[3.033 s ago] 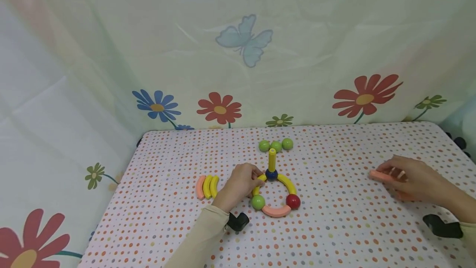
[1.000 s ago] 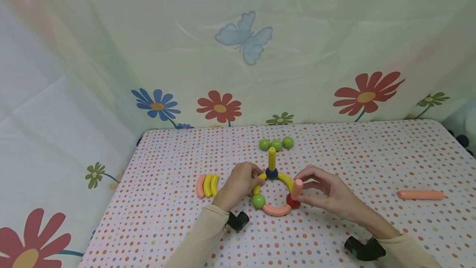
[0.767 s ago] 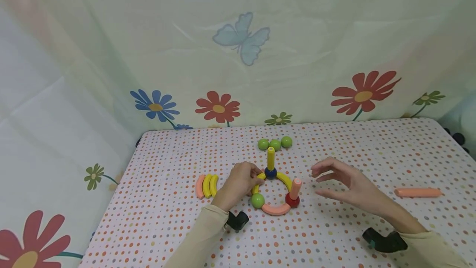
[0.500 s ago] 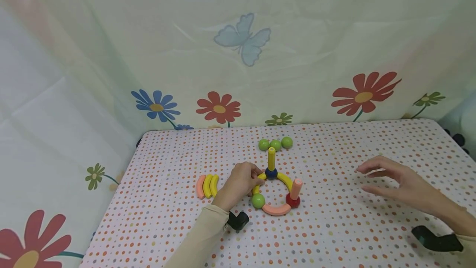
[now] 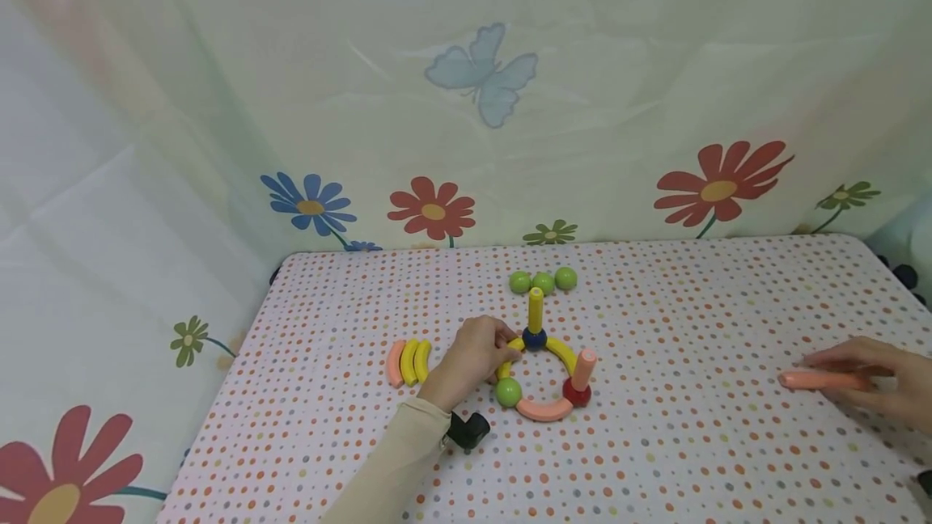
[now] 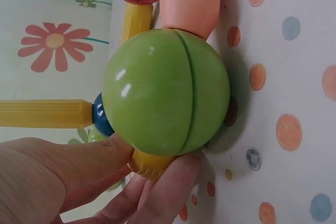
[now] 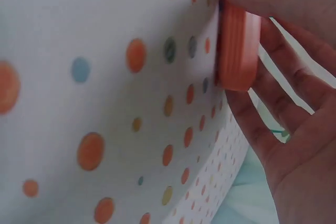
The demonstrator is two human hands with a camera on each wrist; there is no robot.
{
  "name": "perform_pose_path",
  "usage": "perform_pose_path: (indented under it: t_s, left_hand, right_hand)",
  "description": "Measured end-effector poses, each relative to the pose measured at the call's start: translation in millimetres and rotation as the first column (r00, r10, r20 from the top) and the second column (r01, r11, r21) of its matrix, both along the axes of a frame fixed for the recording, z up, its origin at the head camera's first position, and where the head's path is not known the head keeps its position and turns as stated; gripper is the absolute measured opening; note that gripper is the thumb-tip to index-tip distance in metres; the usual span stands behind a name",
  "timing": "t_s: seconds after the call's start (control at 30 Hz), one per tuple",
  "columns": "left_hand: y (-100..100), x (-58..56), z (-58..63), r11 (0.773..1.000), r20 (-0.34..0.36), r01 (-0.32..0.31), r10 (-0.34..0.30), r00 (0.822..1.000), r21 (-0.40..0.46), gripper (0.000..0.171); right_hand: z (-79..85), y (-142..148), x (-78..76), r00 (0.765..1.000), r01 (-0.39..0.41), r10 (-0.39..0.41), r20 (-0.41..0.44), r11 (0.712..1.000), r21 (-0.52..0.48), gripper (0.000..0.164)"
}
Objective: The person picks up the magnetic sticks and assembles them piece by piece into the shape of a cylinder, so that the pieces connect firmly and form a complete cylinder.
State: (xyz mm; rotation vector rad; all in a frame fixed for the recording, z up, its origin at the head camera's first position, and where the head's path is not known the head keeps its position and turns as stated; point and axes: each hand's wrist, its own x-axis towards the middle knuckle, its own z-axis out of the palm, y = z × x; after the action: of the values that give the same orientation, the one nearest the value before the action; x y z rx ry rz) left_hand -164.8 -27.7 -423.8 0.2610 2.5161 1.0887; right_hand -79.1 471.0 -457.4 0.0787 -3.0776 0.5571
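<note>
My left hand (image 5: 469,356) pinches a yellow curved rod (image 6: 149,165) between thumb and fingers, close beside the green ball (image 6: 163,93). This rod belongs to a ring with a blue ball (image 5: 535,338), another yellow curve (image 5: 563,354), a red ball (image 5: 577,393) and a salmon curve (image 5: 544,410). A straight yellow rod (image 5: 535,310) stands up from the blue ball; a salmon rod (image 5: 584,368) rises from the red one. Far to the right, my right hand (image 5: 884,378) grips a loose salmon rod (image 7: 240,45) lying along the tabletop, thumb on one side and fingers on the other.
Three green balls (image 5: 542,283) sit behind the ring. Left of my left hand lie two yellow curves (image 5: 416,361) and a salmon curve (image 5: 395,364) side by side. The dotted tabletop (image 5: 677,443) ends at a flowered cloth backdrop (image 5: 612,103).
My right hand set one salmon rod upright on the red ball, let go, and moved right to the other salmon rod, which it now grips. The left hand has stayed on the ring.
</note>
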Motion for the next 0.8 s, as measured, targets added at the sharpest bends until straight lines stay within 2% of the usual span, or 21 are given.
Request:
perform_pose_path:
  t_s: [0.17,0.23,0.33,0.43,0.53,0.6,0.67,0.73,0.8]
  left_hand:
    - [1,0.4,0.1,1.0,0.01,-0.003,0.003,1.0,0.003,0.022]
    - [1,0.0,-0.1,1.0,-0.002,-0.003,0.003,1.0,-0.017,0.021]
    - [1,-0.1,0.2,0.999,-0.008,-0.011,0.011,1.0,-0.033,0.02]
    - [1,0.8,1.0,0.999,0.006,-0.025,0.025,1.0,-0.03,0.02]
    - [1,1.5,2.8,0.999,0.037,-0.043,0.044,0.998,-0.019,0.021]
    - [1,1.7,3.8,0.999,0.048,-0.05,0.05,0.998,-0.014,0.022]
    - [1,1.7,4.1,0.999,0.056,-0.051,0.051,0.997,-0.012,0.021]
    - [1,1.8,3.9,0.999,0.055,-0.046,0.047,0.997,-0.008,0.021]
    - [1,2.1,3.1,0.999,0.051,-0.042,0.042,0.998,-0.002,0.02]
  right_hand:
    - [3.9,-7,-2.8,0.997,-0.031,0.025,0.074,0.996,0.081,0.035]
    - [8.9,-15,-4.6,0.995,-0.065,0.058,0.079,0.994,0.083,0.029]
    - [18.3,-33,-7.7,0.993,-0.097,0.092,0.075,0.993,0.061,0.029]
    - [31.7,-54,-13.5,0.989,-0.142,0.14,0.041,0.989,0.039,0.033]
    - [47.3,-83,-19.1,0.971,-0.219,0.22,-0.097,0.975,0.021,0.039]
    - [59.1,-105,-23.3,0.934,-0.282,0.275,-0.229,0.959,0.002,0.044]
    - [71.7,-129,-27.9,0.88,-0.344,0.318,-0.353,0.939,-0.014,0.05]
    - [86.1,-155,-32.8,0.83,-0.408,0.346,-0.437,0.912,-0.052,0.051]
    - [98.6,-181,-37.1,0.784,-0.482,0.37,-0.499,0.869,-0.111,0.04]
